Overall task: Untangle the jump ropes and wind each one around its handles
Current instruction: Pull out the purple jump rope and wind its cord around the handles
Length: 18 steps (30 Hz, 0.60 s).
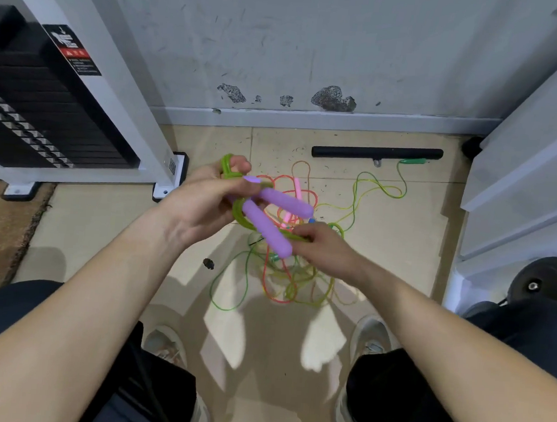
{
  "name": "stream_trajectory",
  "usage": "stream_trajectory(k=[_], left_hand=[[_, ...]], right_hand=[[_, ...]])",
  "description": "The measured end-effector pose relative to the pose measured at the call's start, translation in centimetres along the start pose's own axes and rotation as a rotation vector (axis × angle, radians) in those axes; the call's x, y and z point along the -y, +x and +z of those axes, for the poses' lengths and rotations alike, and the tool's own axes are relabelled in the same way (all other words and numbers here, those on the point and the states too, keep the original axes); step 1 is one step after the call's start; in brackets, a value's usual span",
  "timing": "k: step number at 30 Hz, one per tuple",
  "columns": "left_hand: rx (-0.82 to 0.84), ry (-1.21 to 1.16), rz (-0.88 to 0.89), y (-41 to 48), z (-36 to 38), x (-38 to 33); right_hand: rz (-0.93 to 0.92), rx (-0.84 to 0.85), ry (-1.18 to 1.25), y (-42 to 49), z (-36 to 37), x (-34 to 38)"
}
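Note:
My left hand (202,202) grips two purple handles (269,230) that splay apart like a V. Green rope (237,213) is wound in loops around them near my fingers, and one loop sticks up behind my thumb. My right hand (327,247) pinches the green rope right beside the tip of the lower purple handle. On the floor below lies a tangle of green and orange-red ropes (285,283). A pink handle (297,187) lies in that tangle. A green handle (412,161) lies farther off on the right, its rope trailing back to the pile.
A black foam bar (377,152) lies along the wall base. A weight-stack machine (46,112) stands at the left and white frame parts (520,181) at the right. A dumbbell (542,282) sits at the right. My shoes (370,336) flank the pile.

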<state>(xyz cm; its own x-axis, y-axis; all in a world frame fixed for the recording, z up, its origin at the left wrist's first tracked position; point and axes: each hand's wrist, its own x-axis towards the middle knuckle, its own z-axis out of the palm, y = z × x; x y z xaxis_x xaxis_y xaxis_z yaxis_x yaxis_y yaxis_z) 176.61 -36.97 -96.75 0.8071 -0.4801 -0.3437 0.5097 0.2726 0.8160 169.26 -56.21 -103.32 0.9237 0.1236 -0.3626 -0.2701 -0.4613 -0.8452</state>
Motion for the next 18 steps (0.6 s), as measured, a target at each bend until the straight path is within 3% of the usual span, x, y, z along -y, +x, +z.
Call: stream_trajectory(k=[4,7,13,16,18], left_hand=[[0.088,0.365,-0.019,-0.7,0.1,1.3],[0.154,0.730,0.064,-1.2,0.4,2.1],[0.141,1.039,0.229,-0.8,-0.5,2.5],[0.003,1.177,0.358,-0.3,-0.7,3.5],[-0.164,1.119,0.460,0.0,-0.6,4.2]], right_hand=[[0.032,0.021,0.095,0.3,-2.5,0.4],[0.088,0.059,0.126,0.3,-3.1,1.4],[0.113,0.098,0.302,-0.5,-3.0,2.9],[0.158,0.088,0.503,-0.7,-2.5,3.9],[0.107,0.012,0.465,-1.0,-1.5,4.5]])
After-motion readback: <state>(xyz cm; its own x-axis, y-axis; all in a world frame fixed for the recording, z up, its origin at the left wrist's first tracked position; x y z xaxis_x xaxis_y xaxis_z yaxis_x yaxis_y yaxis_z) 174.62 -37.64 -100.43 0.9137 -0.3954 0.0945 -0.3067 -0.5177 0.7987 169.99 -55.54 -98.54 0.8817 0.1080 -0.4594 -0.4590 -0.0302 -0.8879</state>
